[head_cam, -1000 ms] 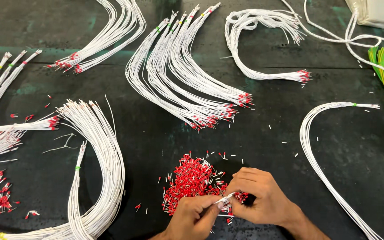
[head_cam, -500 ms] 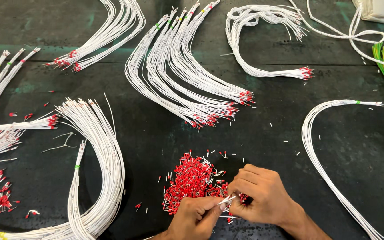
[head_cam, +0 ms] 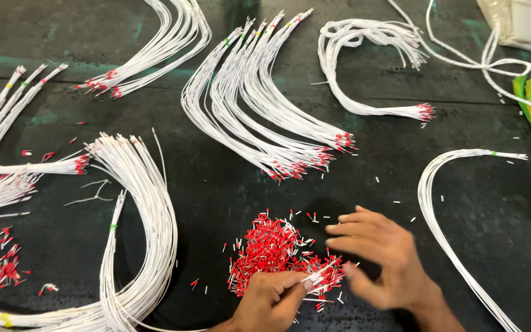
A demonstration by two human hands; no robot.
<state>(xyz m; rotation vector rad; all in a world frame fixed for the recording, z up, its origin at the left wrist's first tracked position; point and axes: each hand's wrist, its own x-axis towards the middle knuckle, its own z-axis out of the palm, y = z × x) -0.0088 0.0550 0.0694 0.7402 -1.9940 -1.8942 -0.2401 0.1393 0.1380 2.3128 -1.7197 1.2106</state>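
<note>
Dark worktop (head_cam: 228,203) carries white wire bundles (head_cam: 259,104) — a pale package (head_cam: 527,21) sits upper right — while at bottom centre the left hand (head_cam: 271,301) pinches white wire ends (head_cam: 318,276) over the red ferrule pile (head_cam: 271,246), and the right hand (head_cam: 382,258) hovers, blurred, fingers spread, holding nothing.

Left hand (head_cam: 271,301) is low, fingers curled in a pinch. Right hand (head_cam: 379,255) sits just beside it, fingers spread open, blurry.
</note>
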